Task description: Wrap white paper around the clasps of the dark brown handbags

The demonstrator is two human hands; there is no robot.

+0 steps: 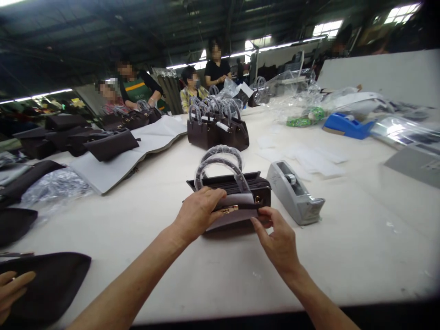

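A small dark brown handbag (263,185) stands upright on the white table in front of me, its two arched handles (222,161) wrapped in clear plastic. White paper (240,198) lies against its front, partly under a dark strap with a gold clasp (229,209). My left hand (199,211) is closed on the bag's front at the left end of the clasp, thumb along it. At the lower right front, my right hand (277,233) pinches the strap's right end near the bag's corner. A grey tape dispenser (294,195) sits just right of the bag.
More wrapped-handle handbags (218,130) stand behind. Blue tape dispenser (349,126), green tape rolls (305,118) and white paper sheets (314,158) lie right. Bag pieces (112,144) lie left. Another person's hand (13,291) touches a dark bag (51,284) at lower left. Co-workers stand behind.
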